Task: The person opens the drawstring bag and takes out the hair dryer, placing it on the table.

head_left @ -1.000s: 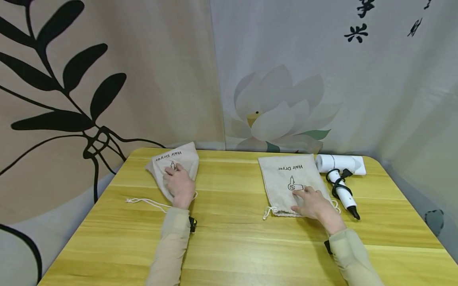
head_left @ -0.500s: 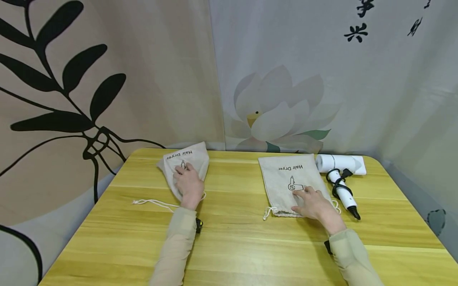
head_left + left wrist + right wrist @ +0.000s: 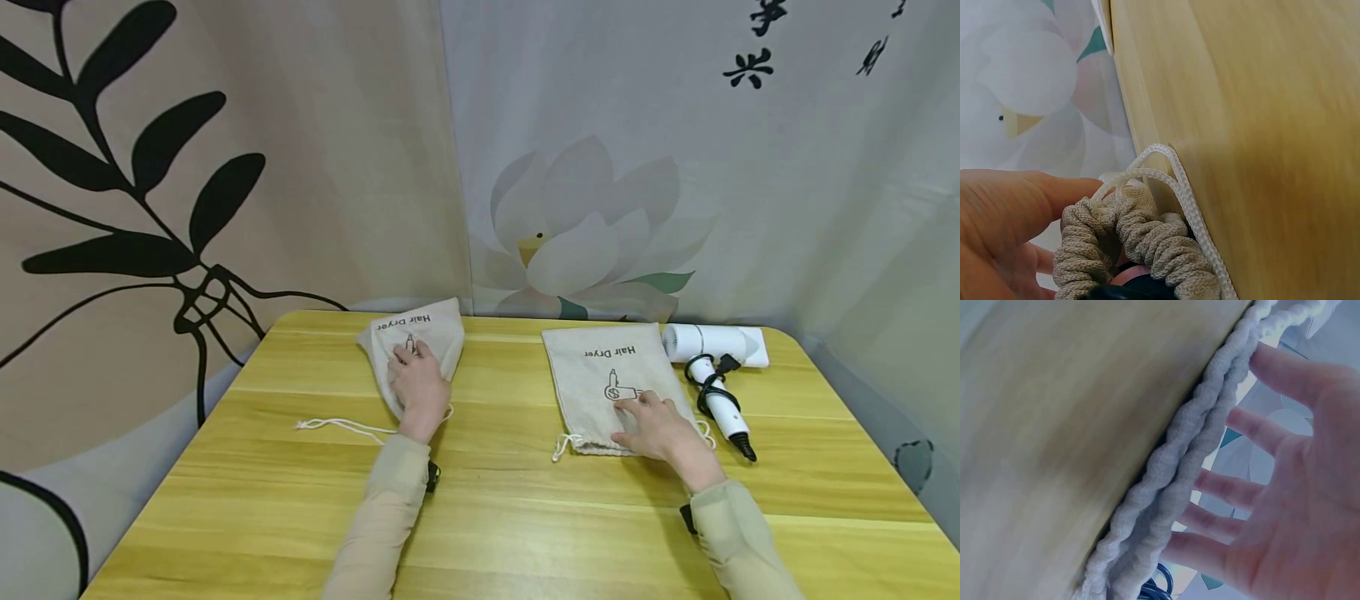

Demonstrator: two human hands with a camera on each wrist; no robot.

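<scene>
In the head view my left hand [image 3: 420, 385] grips a beige drawstring bag [image 3: 448, 323] marked "Hair Dryer", left of centre. The bag bulges, and its white cord [image 3: 337, 423] trails left over the wood. Close up in the left wrist view, the gathered mouth [image 3: 1085, 250] gapes slightly, with something black and pink partly showing inside. My right hand [image 3: 658, 429] rests, fingers spread and fairly straight, on a second "Hair Dryer" bag [image 3: 577, 375] lying flat. In the right wrist view the fingertips touch near its ruffled mouth [image 3: 1172, 462].
Right of the flat bag lies a white hair dryer [image 3: 716, 344]; its handle [image 3: 722, 410] points toward me, with a black cord [image 3: 705, 387] wound round it. A printed curtain [image 3: 600, 167] hangs behind the wooden table [image 3: 510, 517].
My left hand and the bulging bag have moved right along the table, the white cord trailing with them. The right hand, flat bag and hair dryer have stayed put.
</scene>
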